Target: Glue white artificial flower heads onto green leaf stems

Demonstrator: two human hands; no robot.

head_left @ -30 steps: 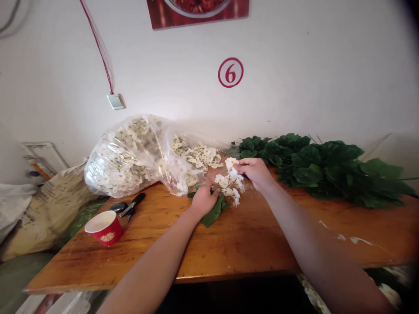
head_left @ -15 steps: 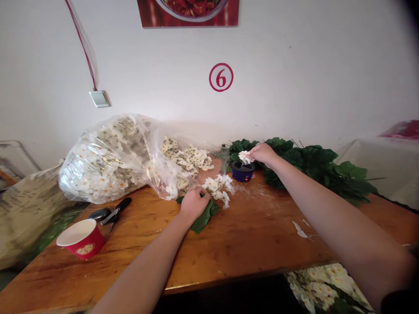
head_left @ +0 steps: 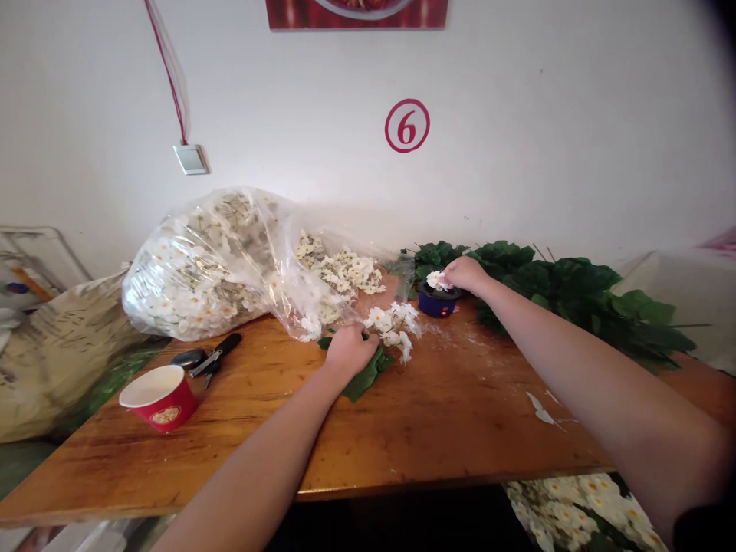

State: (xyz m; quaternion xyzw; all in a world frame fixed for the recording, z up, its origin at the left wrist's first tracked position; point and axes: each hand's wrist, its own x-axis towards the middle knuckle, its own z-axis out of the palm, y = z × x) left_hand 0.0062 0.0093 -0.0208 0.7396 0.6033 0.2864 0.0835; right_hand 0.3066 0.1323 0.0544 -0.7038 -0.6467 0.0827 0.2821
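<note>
My left hand is closed around an artificial flower stem with green leaves; its white blossoms stick out to the right, and the stem itself is hidden by my fingers. Farther off, my right hand pinches a small white artificial flower. That flower is at the top of a small round blue pot with a dark inside and a red light on its front. Whether the flower touches what is in the pot, I cannot tell.
A clear plastic bag of white flowers lies at the left, with loose blossoms at its mouth. Green leaf stems are piled at the right. A red paper cup and keys sit on the wooden table.
The view has shifted, so the table and wall appear farther right and slightly higher. My right hand has lowered the small flower a little toward the pot. My left hand keeps its hold.
</note>
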